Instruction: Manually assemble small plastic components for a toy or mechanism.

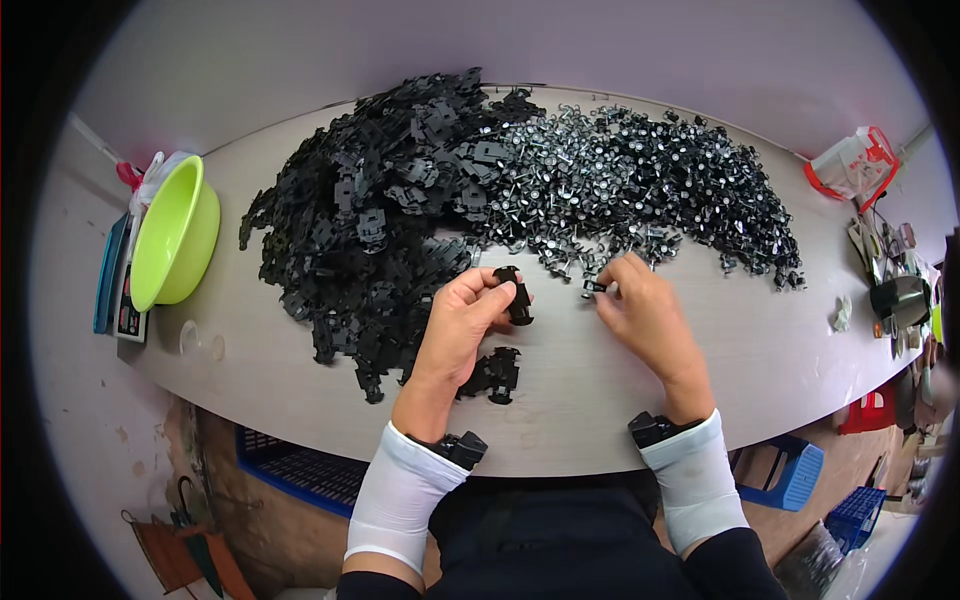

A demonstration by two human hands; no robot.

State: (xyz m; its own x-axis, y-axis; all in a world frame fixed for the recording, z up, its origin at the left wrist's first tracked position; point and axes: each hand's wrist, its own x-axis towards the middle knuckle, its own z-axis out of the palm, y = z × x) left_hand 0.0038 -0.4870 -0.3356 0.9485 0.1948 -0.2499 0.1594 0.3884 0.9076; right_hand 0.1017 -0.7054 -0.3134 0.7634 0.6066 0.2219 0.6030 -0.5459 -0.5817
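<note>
My left hand (462, 322) holds a black plastic part (516, 296) between thumb and fingers, just above the table. My right hand (645, 310) pinches a small metal clip piece (594, 287) at the near edge of the metal pile. A big heap of black plastic parts (375, 210) covers the left and middle of the table. To its right spreads a heap of small shiny metal pieces (650, 180). A few black parts (495, 375) lie by my left wrist. Both forearms wear white sleeves with a black device strapped at each wrist.
A lime green basin (172, 243) stands at the table's left end beside a blue flat object (106, 275). A red-and-white bag (852, 165) and assorted clutter sit at the far right. Blue crates (300, 470) are under the light wooden table (780, 340).
</note>
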